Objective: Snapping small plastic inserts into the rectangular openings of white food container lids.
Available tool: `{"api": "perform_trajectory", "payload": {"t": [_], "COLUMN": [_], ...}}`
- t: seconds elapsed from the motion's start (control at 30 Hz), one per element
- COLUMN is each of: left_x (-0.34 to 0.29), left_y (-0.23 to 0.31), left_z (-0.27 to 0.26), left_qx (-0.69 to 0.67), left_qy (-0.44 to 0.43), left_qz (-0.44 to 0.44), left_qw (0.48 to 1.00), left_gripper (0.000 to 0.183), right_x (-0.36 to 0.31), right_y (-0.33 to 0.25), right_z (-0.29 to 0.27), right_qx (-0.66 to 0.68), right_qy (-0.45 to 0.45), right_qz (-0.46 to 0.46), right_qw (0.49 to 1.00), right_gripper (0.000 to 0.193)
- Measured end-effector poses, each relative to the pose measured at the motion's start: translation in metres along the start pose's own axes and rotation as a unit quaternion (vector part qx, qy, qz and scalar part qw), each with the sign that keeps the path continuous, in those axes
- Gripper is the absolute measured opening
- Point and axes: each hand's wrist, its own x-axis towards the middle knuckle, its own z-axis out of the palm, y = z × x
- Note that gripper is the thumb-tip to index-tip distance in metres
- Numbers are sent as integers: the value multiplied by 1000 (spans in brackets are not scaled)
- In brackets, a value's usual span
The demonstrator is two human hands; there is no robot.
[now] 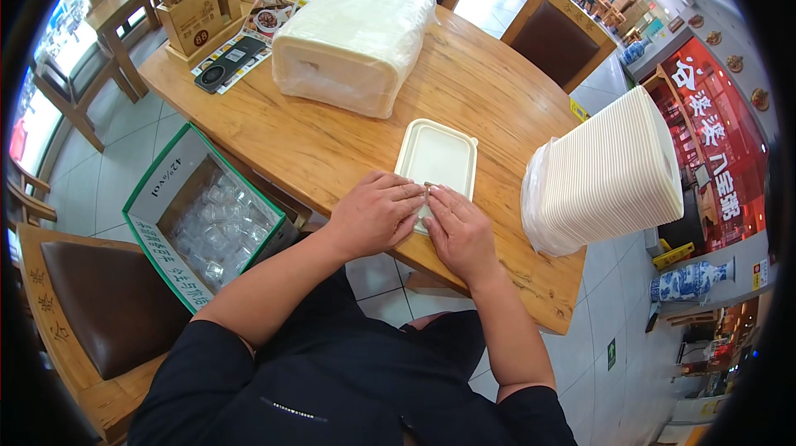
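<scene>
A cream rectangular takeaway box or lid [438, 152] with rounded corners lies on the wooden table in front of me. Over its near end, my left hand [375, 211] and my right hand [458, 230] come together, fingertips nearly meeting. The fingers of both hands are drawn together and bent. Between the fingertips shows a tiny brownish thing, too small to name. My hands cover the near edge of the cream piece, so whether they also grip it is hidden.
On the right of the table [464, 56] leans a tall stack of nested cream trays [609, 168], partly in clear plastic. A plastic-wrapped pack [352, 40] stands at the back. Beyond it are a chopstick holder [199, 19] and a black device [228, 65]. A green-edged carton [207, 214] holds small clear glasses.
</scene>
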Motion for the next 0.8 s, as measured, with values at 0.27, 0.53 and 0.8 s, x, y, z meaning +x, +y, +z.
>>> {"api": "perform_trajectory", "payload": {"t": [0.27,0.53,0.8], "left_x": [1,0,0], "left_y": [-2,-1,-1], "left_z": [1,2,2], "left_qx": [3,-6,2], "left_qy": [19,16,16], "left_qz": [5,-6,-7], "left_qw": [1000,1000,1000], "left_gripper": [31,29,29], "right_x": [-6,-5,0], "right_y": [-1,-1,-8], "right_z": [2,0,-4], "right_qx": [-26,-5,7], "right_qy": [-46,-57,-74], "right_qz": [13,14,35], "right_qw": [999,998,997], "right_gripper": [41,43,45]}}
